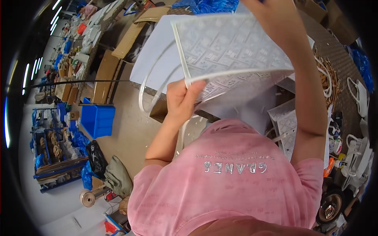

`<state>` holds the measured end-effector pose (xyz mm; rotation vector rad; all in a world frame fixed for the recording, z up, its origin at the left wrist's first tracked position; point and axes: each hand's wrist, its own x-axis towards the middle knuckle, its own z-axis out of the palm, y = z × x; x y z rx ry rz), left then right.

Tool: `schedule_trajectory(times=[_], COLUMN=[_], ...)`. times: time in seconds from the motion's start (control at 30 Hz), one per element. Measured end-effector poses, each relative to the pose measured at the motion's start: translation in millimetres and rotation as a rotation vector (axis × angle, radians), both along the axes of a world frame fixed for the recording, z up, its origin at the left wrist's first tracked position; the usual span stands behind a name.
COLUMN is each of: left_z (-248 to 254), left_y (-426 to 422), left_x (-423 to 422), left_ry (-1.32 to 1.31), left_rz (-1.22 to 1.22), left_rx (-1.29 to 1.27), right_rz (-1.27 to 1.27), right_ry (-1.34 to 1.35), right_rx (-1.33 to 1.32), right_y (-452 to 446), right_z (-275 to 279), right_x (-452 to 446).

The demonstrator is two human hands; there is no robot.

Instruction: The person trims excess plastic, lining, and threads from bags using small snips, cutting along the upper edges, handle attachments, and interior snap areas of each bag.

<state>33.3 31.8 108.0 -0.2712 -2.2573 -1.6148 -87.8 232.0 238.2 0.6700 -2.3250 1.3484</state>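
A white patterned bag (232,45) with pale piped edges is held up in front of me, its mouth spread toward me. My left hand (183,100) is closed on its near left corner, thumb on top of the rim. White strap handles (142,92) hang in a loop to the left of it. My right hand (271,10) reaches over the bag's far right side; the top of the picture cuts off its fingers, so its grip is hidden. Beneath the bag lies a white sheet-like surface (151,59).
Another patterned white bag piece (286,122) lies by my right forearm. Further right are a bundle of gold chains (332,78) and more white bags (356,153). A blue bin (98,120) stands on the floor at left, near a loaded shelf rack (59,145).
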Motion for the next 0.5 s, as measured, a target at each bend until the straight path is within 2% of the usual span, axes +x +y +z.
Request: schedule_trajectory(times=[0.03, 0.07, 0.1, 0.17, 0.2, 0.23, 0.3, 0.4, 0.5], left_z=[-1, -1, 1, 4, 7, 13, 21, 19, 5], left_y=[4, 5, 6, 5, 6, 8, 11, 13, 13], left_x=[-5, -10, -16, -23, -25, -28, -35, -43, -51], left_ry=[0.019, 0.027, -0.005, -0.075, -0.077, -0.120, -0.207, -0.250, -0.292], left_rz=[0.037, 0.047, 0.077, 0.145, 0.159, 0.169, 0.180, 0.183, 0.180], left_rx=[0.154, 0.154, 0.284, 0.545, 0.544, 0.614, 0.756, 0.798, 0.844], right_rz=[0.009, -0.025, -0.059, 0.025, 0.096, 0.106, 0.217, 0.309, 0.319], right_ry=[0.008, -0.018, -0.049, 0.051, 0.152, 0.145, 0.001, -0.169, -0.180], right_rx=[-0.003, -0.019, -0.036, -0.068, -0.100, -0.103, -0.004, -0.064, -0.089], right_y=[2, 8, 14, 27, 30, 32, 33, 20, 13], right_z=[2, 2, 0, -35, -55, -70, -96, -128, -152], right_x=[16, 31, 41, 48, 52, 58, 69, 79, 79])
